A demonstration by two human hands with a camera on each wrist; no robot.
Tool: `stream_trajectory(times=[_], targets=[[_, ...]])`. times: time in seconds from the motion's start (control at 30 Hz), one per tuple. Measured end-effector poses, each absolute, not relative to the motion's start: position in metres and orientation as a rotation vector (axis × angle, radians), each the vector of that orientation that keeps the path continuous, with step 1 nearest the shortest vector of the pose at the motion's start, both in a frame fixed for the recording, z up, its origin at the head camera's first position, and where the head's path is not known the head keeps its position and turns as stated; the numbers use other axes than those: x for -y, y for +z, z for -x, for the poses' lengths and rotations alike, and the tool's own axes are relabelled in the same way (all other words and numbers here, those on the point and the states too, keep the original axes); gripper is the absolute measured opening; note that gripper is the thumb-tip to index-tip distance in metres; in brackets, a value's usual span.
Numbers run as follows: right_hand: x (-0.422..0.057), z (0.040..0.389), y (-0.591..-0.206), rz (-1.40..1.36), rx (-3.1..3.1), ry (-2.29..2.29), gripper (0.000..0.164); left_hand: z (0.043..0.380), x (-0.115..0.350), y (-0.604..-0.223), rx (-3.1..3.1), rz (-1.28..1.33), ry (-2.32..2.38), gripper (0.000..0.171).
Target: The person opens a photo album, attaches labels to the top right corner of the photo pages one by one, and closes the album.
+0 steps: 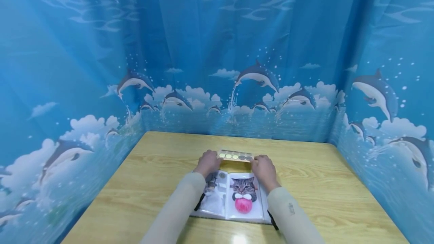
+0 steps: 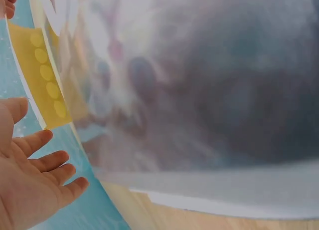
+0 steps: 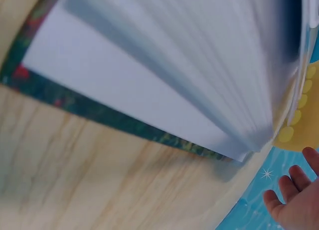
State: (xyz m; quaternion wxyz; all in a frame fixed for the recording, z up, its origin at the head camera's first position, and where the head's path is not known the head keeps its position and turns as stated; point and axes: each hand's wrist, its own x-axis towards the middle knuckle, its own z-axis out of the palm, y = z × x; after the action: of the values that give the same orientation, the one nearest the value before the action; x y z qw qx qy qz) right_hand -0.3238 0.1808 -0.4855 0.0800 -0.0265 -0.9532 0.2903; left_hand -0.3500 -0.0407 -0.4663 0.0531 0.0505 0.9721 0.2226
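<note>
Nearest you, pale sleeves (image 1: 183, 202) flank the open album (image 1: 226, 204); a cuff sweeping inward could snag a page or nudge the whole book askew. On its right-hand page, from your side, lies the cat picture (image 1: 243, 185), which a dropped object might well slide across. At the album's far edge, the strip (image 1: 236, 156) spans the gap between your hands, seemingly raised off the table (image 1: 135, 183): your left hand (image 1: 208, 162) pinches one end, your right hand (image 1: 264, 168) the other. Both grips sit at the very tips — should either finger slip, that end would probably swing down. Pressing your hands together could buckle the strip; pulling unevenly could tear it or crease it near the round discs (image 2: 46, 73) — whether these are loose cannot be told. Farthest off, the dolphin curtain (image 1: 210, 48) stands well apart and poses little risk.
</note>
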Motion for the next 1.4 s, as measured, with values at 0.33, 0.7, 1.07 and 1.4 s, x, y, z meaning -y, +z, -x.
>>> stream_trajectory(times=[0.33,0.7,1.07,1.4], targets=[[-0.184,0.317,-0.477,0.054,2.736,1.001,0.039,0.342,0.048,-0.45,-2.953,-0.291,0.76,0.049],[-0.19,0.306,-0.462,0.182,2.666,1.211,0.041,0.335,0.04,-0.433,-2.964,-0.337,0.886,0.05],[-0.197,0.297,-0.462,0.22,2.633,1.28,0.042,0.324,0.027,-0.43,-2.842,-0.185,1.278,0.051],[-0.191,0.291,-0.459,0.272,2.555,1.421,0.037,0.323,0.019,-0.437,-2.524,0.096,1.833,0.055]])
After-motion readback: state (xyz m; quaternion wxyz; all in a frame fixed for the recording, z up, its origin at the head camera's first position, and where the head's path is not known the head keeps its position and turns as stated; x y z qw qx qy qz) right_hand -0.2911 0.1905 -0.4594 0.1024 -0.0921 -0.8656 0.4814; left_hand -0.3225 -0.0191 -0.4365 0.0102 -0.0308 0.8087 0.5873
